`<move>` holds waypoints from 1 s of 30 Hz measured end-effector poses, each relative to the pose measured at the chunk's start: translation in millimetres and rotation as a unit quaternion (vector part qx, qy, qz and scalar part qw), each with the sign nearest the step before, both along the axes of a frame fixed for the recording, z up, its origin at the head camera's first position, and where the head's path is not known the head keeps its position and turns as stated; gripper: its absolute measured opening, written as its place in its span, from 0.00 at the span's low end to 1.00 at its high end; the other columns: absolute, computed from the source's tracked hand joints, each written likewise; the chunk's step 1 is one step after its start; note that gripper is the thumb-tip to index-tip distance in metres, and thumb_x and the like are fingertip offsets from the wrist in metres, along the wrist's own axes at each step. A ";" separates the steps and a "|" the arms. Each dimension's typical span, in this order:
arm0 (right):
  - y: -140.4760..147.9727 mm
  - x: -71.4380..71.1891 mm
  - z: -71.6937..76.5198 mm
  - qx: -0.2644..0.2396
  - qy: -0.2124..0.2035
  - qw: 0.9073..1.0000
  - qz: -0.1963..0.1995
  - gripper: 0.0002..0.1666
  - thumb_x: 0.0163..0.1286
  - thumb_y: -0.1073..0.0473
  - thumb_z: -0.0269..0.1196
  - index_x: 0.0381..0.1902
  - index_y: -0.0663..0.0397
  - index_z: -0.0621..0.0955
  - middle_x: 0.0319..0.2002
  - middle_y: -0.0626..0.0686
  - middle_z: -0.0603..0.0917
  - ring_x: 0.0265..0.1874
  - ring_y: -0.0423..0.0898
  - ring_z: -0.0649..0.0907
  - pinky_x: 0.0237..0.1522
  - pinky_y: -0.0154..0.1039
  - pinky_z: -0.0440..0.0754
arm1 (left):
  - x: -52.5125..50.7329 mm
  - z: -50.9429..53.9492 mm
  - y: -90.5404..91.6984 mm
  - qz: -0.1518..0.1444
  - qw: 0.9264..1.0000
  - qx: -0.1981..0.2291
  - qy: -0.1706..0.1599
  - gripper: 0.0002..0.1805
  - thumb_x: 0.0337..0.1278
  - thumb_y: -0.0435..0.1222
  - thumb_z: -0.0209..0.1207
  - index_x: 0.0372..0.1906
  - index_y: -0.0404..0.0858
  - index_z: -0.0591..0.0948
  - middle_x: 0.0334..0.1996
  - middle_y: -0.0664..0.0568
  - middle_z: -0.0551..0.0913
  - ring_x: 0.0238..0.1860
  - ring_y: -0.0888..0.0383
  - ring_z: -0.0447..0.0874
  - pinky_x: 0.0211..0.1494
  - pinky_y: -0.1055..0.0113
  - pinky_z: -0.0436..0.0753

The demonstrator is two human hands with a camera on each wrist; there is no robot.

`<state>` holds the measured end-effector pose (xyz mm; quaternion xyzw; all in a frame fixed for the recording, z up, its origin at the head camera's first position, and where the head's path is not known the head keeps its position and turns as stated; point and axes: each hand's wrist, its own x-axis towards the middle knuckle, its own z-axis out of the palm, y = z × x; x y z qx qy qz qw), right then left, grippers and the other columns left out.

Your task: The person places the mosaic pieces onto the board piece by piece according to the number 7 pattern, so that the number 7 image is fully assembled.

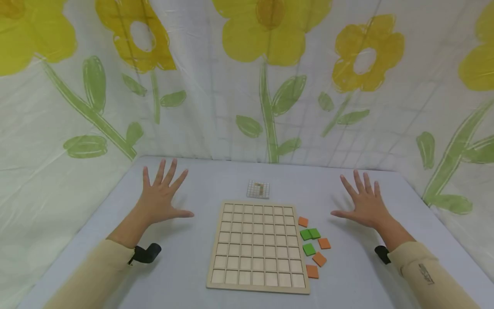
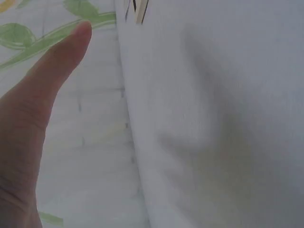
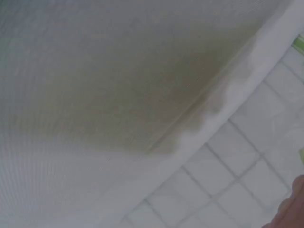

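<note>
The head view's lower edge crops both sleeves point(image 1: 90, 272); the right one's lettering point(image 1: 426, 274) and the details of the card point(image 1: 258, 189) are too small to read. The left wrist view cuts off most of the left hand point(image 1: 159, 201), the right wrist view nearly all of the right hand point(image 1: 364, 205)

A white, faintly wrinkled sheet point(image 1: 200, 107) is hanging behind a pale, cloth-textured counter point(image 1: 185, 281) and running along its left and right sides. At the sheet's top middle, a large bright-yellow printed flower with an orange centre point(image 1: 266, 45) is spreading past the picture's edge. A deeper-yellow, white-centred flower point(image 1: 125, 38) is showing to its left, and a matching yellow flower point(image 1: 390, 51) to its right. Two more yellow blooms are filling the far left point(image 1: 38, 32) and far right point(image 1: 478, 64). Green stems and leaves point(image 1: 266, 98) are reaching down below them. Grey grid lines point(image 3: 261, 155) are showing on the sheet.
</note>
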<state>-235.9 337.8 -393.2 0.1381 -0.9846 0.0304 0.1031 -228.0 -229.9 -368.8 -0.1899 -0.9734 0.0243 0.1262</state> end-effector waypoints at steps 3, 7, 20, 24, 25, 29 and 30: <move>-7.1 4.9 1.7 -0.025 -0.019 0.999 0.003 0.66 0.48 0.26 0.62 0.75 0.43 0.43 0.73 0.68 0.39 0.70 0.70 0.40 0.65 0.72 0.38 | 2.8 -2.1 10.9 -0.021 0.999 0.012 -0.021 0.65 0.28 0.74 0.57 0.73 0.42 0.54 0.75 0.40 0.37 0.74 0.38 0.27 0.66 0.28 0.29; -17.7 12.0 2.7 -0.058 -0.048 0.997 0.013 0.65 0.51 0.28 0.63 0.74 0.48 0.45 0.72 0.69 0.39 0.70 0.71 0.41 0.66 0.72 0.42 | 9.0 -5.6 29.0 -0.056 0.994 0.051 -0.075 0.61 0.31 0.71 0.60 0.71 0.41 0.58 0.74 0.39 0.46 0.74 0.38 0.36 0.69 0.32 0.32; -50.9 44.1 4.2 -0.188 -0.144 0.971 0.039 0.57 0.56 0.37 0.64 0.72 0.59 0.53 0.73 0.65 0.42 0.72 0.66 0.40 0.62 0.74 0.49 | 20.3 -30.5 71.1 -0.138 0.936 0.217 -0.242 0.58 0.32 0.60 0.69 0.71 0.42 0.57 0.74 0.43 0.47 0.74 0.38 0.39 0.72 0.37 0.35; -58.1 55.4 6.0 -0.209 -0.167 0.963 0.037 0.54 0.56 0.40 0.66 0.70 0.62 0.58 0.73 0.64 0.46 0.71 0.66 0.46 0.63 0.72 0.54 | 18.9 -38.5 78.0 -0.156 0.919 0.244 -0.268 0.57 0.34 0.58 0.70 0.71 0.41 0.57 0.74 0.43 0.47 0.74 0.39 0.40 0.74 0.39 0.37; -60.1 58.4 6.2 -0.208 -0.168 0.963 0.038 0.53 0.56 0.41 0.66 0.69 0.63 0.59 0.73 0.64 0.48 0.71 0.67 0.49 0.63 0.70 0.57 | 18.4 -40.9 78.9 -0.159 0.915 0.250 -0.273 0.57 0.35 0.57 0.70 0.71 0.40 0.57 0.74 0.43 0.47 0.74 0.38 0.41 0.73 0.39 0.38; -68.0 70.4 7.1 -0.206 -0.158 0.964 0.049 0.47 0.54 0.44 0.68 0.65 0.63 0.67 0.69 0.64 0.60 0.67 0.67 0.60 0.59 0.66 0.68 | 17.0 -50.2 81.6 -0.155 0.905 0.269 -0.292 0.55 0.35 0.56 0.71 0.71 0.40 0.59 0.74 0.43 0.48 0.74 0.40 0.42 0.75 0.42 0.39; -69.5 73.2 7.2 -0.207 -0.156 0.965 0.050 0.45 0.54 0.44 0.69 0.64 0.63 0.69 0.68 0.63 0.63 0.66 0.66 0.63 0.58 0.64 0.70 | 17.2 -51.9 81.9 -0.153 0.902 0.276 -0.295 0.55 0.34 0.55 0.71 0.70 0.40 0.60 0.74 0.44 0.48 0.74 0.40 0.42 0.75 0.43 0.39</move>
